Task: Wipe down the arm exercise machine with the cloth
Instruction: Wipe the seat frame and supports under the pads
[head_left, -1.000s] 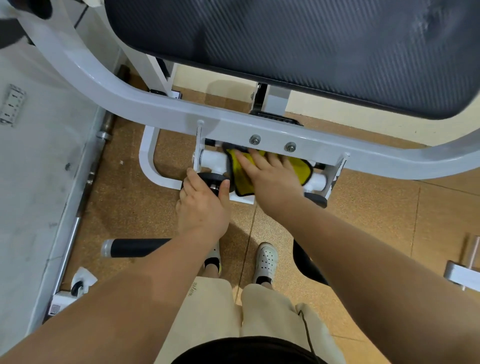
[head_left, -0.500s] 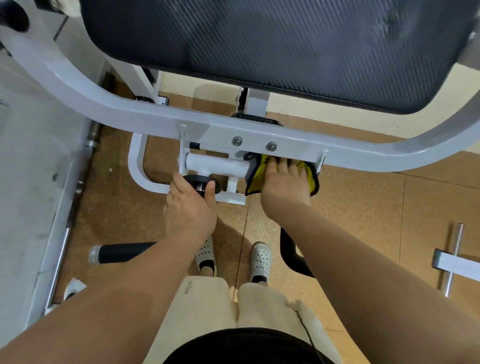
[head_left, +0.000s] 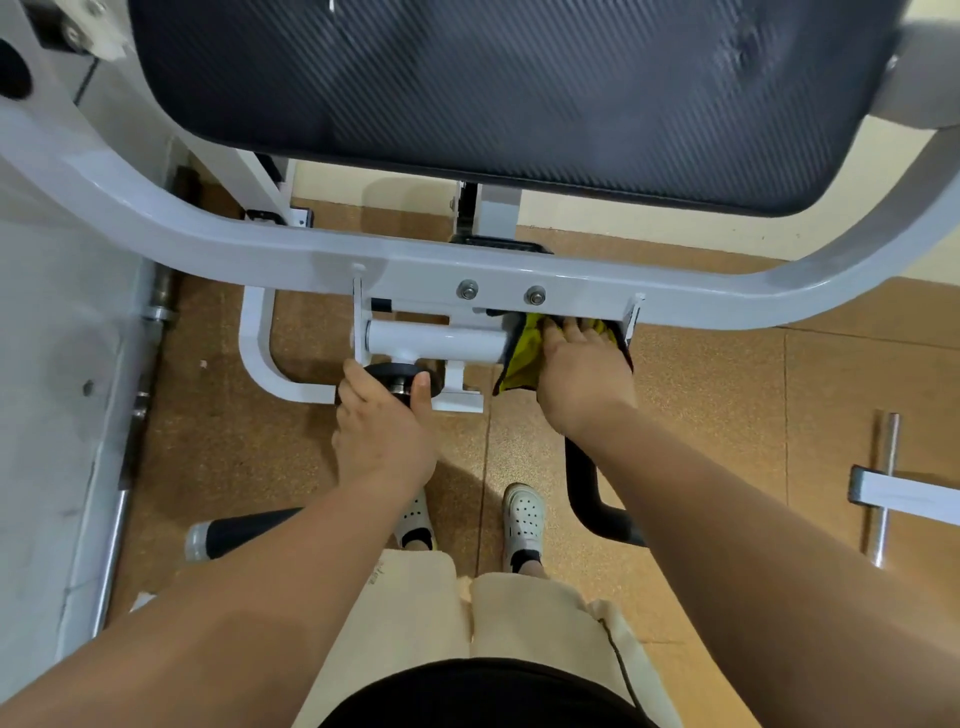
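Observation:
The arm exercise machine has a white curved frame (head_left: 291, 254) and a black padded rest (head_left: 519, 88) above it. Under the frame runs a short white horizontal tube (head_left: 436, 340). A yellow cloth (head_left: 522, 358) is draped over the tube's right end, beside the right bracket. My right hand (head_left: 584, 374) lies over the cloth with its fingers wrapped over the tube, tips under the frame. My left hand (head_left: 382, 421) grips a black round knob (head_left: 397, 375) that hangs below the tube's left part.
A black handle (head_left: 244, 530) with a silver cap juts out low on the left, and a curved black handle (head_left: 589, 499) lies under my right forearm. A steel bar on a white bracket (head_left: 883, 483) stands at the right. My feet rest on the brown floor.
My right hand slid the yellow cloth rightward along the white tube, from near the knob to the tube's right end. My left hand stayed on the black knob.

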